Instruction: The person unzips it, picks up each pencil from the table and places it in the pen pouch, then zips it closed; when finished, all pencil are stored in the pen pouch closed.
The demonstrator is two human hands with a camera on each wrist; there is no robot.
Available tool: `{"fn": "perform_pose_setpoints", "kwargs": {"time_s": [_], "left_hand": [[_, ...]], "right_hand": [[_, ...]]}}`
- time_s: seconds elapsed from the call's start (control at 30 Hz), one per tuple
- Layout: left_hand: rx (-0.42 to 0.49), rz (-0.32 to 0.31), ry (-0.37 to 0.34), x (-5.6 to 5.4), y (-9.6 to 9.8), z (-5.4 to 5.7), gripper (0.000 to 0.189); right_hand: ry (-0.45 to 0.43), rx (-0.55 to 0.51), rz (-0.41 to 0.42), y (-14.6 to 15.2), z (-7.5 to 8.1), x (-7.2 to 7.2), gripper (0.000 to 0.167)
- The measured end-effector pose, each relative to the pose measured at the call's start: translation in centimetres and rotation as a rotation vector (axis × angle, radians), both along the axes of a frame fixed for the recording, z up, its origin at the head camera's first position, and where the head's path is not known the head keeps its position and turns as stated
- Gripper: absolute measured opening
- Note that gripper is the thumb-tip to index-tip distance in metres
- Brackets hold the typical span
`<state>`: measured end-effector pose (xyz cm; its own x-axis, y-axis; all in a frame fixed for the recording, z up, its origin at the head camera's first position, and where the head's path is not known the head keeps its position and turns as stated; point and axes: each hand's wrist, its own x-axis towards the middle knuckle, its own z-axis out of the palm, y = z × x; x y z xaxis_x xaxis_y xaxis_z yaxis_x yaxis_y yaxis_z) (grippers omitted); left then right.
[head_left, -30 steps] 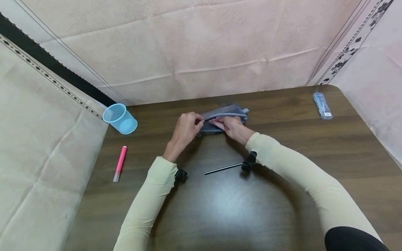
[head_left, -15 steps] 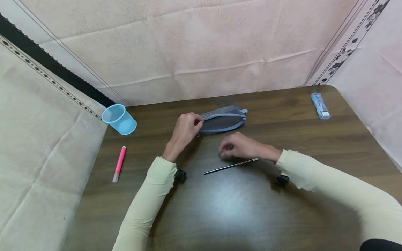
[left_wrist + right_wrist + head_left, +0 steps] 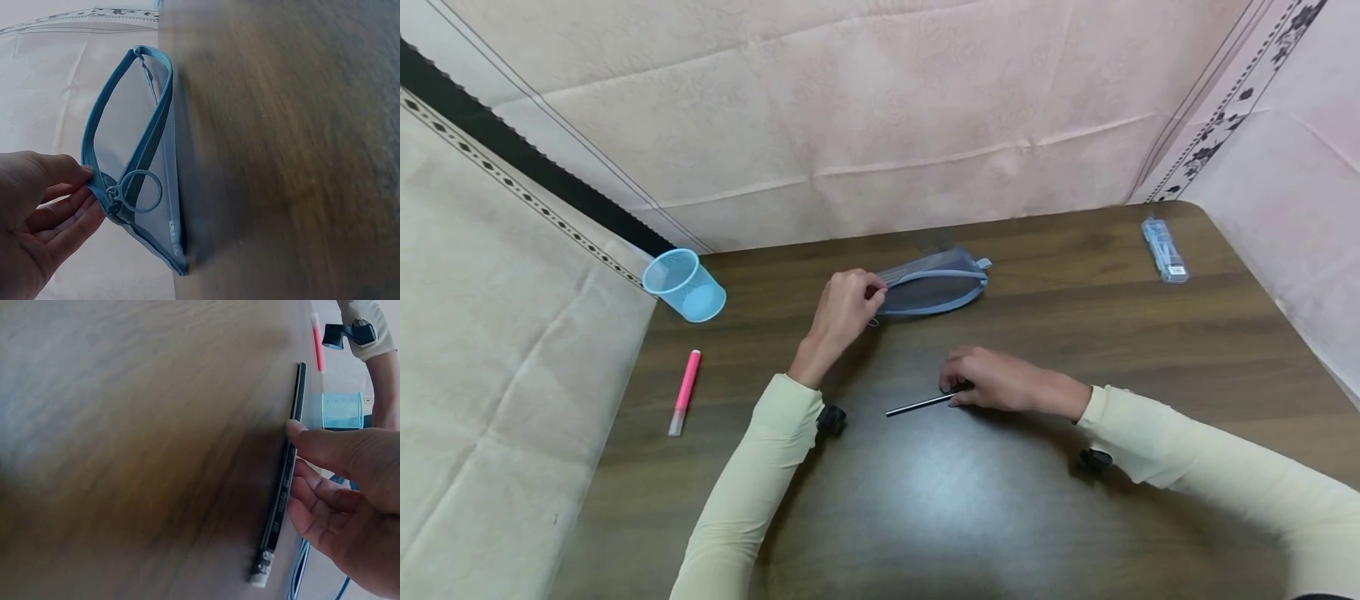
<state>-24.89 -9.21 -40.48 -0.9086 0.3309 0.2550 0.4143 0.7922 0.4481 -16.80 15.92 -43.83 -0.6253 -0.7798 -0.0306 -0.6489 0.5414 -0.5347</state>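
My left hand (image 3: 844, 307) pinches the zipped edge of a blue see-through pencil case (image 3: 931, 293) near the back of the table. Its zipper gapes open, and a ring-shaped pull (image 3: 139, 191) dangles by my fingers in the left wrist view. On the table in front of the case lies a black pencil (image 3: 279, 500) with a white eraser end (image 3: 261, 570). My right hand (image 3: 996, 380) has it between thumb and fingertips around the middle. From the head view, the hand hides the pencil's eraser end.
A light-blue cup (image 3: 687, 285) stands at the back left edge. In front of it lies a pink marker with a pale end (image 3: 685, 392). A small blue packet (image 3: 1165, 250) sits at the far right of the wooden table (image 3: 1075, 292). Patterned cloth hangs behind.
My right hand has left the pencil case and moved toward me, down to the pencil, which it now pinches. My left hand stays on the case's edge.
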Motion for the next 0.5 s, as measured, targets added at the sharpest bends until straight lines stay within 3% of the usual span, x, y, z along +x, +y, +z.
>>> {"fn": "perform_pose_setpoints", "kwargs": {"time_s": [0.2,0.3,0.4,0.5], "left_hand": [[0.002,-0.010,0.012,0.0,0.1,-0.1,0.017],[0.001,-0.011,0.023,0.0,0.0,-0.1,0.017],[0.003,-0.007,0.031,0.0,-0.1,-0.1,0.017],[0.005,-0.003,0.032,0.1,-0.3,-0.1,0.016]], "right_hand": [[0.046,0.018,0.023,-0.2,-0.2,0.1,0.003],[-0.009,-0.033,0.046,-0.1,0.3,0.1,0.003],[-0.185,-0.142,0.056,0.1,1.2,-0.2,0.006],[-0.447,-0.264,0.018,0.4,2.0,-0.6,0.013]]}}
